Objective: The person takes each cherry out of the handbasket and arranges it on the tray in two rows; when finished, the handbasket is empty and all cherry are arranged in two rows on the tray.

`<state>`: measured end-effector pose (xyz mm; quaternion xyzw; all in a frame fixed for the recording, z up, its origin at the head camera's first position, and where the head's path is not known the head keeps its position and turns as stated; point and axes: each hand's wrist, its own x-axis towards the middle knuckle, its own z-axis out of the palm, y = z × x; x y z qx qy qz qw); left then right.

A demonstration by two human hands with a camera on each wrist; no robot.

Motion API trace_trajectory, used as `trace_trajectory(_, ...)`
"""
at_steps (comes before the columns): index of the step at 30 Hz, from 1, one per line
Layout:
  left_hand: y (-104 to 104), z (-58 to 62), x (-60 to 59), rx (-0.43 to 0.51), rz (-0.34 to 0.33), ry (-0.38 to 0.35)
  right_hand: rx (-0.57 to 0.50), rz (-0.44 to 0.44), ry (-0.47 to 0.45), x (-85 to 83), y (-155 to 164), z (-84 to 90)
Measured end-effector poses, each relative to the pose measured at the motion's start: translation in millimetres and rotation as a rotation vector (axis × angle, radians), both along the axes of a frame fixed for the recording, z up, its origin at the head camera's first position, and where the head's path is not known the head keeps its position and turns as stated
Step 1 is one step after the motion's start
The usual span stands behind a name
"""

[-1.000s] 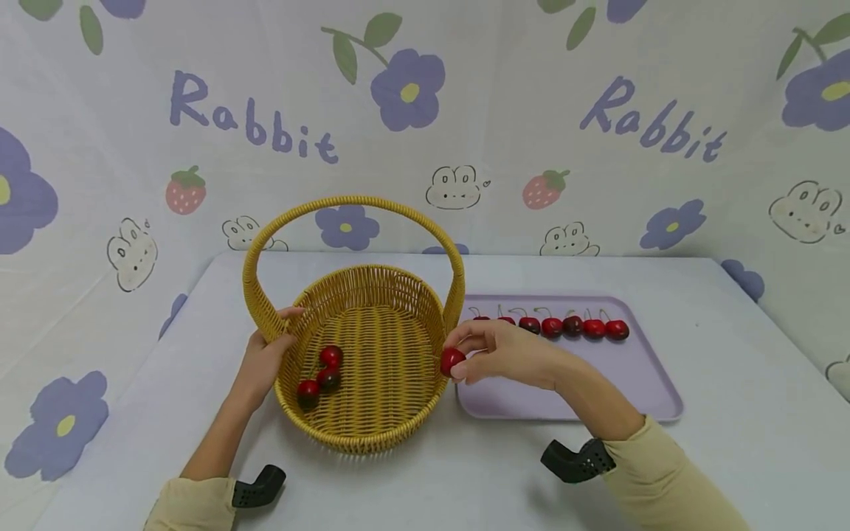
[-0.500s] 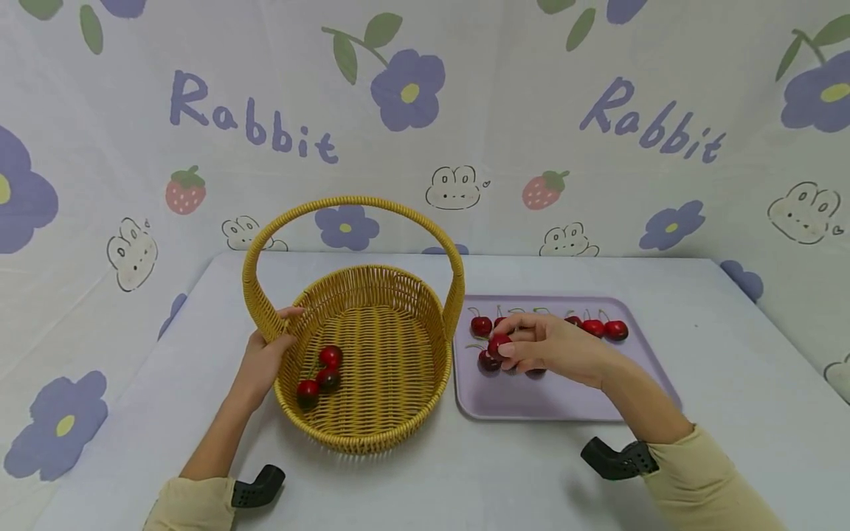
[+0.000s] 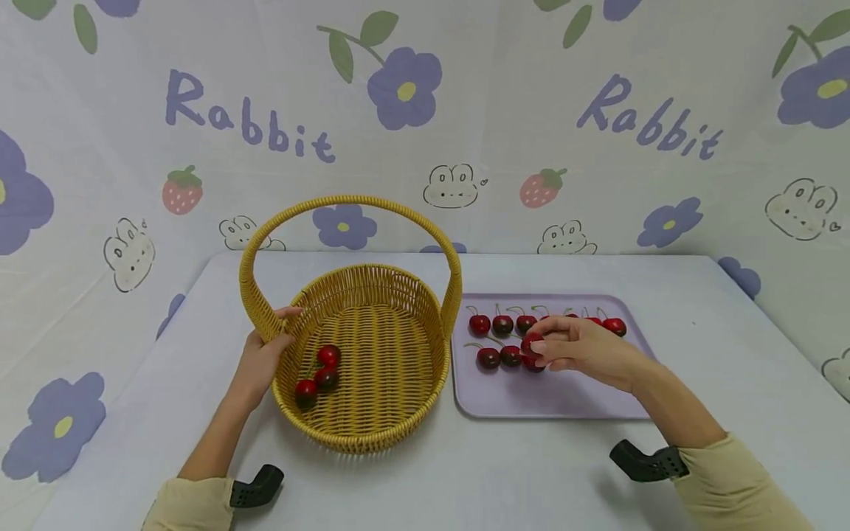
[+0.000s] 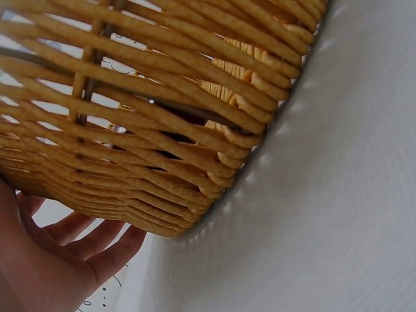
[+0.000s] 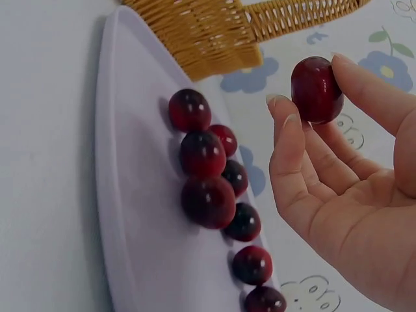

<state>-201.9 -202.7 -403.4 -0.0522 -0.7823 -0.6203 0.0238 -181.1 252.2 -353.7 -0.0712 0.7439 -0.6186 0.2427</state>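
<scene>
My left hand (image 3: 262, 363) grips the left rim of a yellow wicker basket (image 3: 361, 444), where its tall arched handle joins. In the left wrist view, the fingers (image 4: 107, 250) curl round the woven side. Inside the basket lie 3 cherries, one bright red cherry (image 3: 328, 355) at their back. Over the lilac tray (image 3: 531, 403), my right hand (image 3: 587, 355) pinches a dark red cherry (image 5: 316, 90) between thumb and fingertips. Right below it sits the right-hand cherry of a short front row, partly hidden by the fingers. A longer back row of stemmed cherries (image 3: 479, 324) stands behind.
The basket stands upright just left of the tray on a white table (image 3: 425, 487). A cloth backdrop (image 3: 505, 88) with flowers and rabbits rises behind the table. Black curved wrist mounts (image 3: 647, 461) stick out at both sleeves.
My right hand has moved right from the basket's right rim to over the tray, still pinching the cherry. The front row has come into view. My left hand and the basket stay in place.
</scene>
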Motion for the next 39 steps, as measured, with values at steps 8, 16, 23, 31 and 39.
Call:
trace_trajectory(8,0.7,1.7,0.1,0.006,-0.006,-0.001,-0.018,-0.037,0.009,0.3,19.6,-13.2)
trace_trajectory(16,0.3,0.4,-0.9,0.005,-0.004,-0.006,0.008,-0.084,0.003,2.9,29.9,-20.5)
trace_trajectory(23,1.3,1.8,-0.4,0.005,-0.003,-0.004,0.128,-0.140,0.033,2.2,34.7,-26.9)
trace_trajectory(31,1.7,1.8,0.3,0.000,-0.004,-0.003,0.249,-0.196,0.046,-0.7,35.3,-40.6)
trace_trajectory(39,1.1,-0.3,-0.2,0.014,-0.006,-0.008,0.337,-0.228,0.083,-2.7,28.5,-45.4)
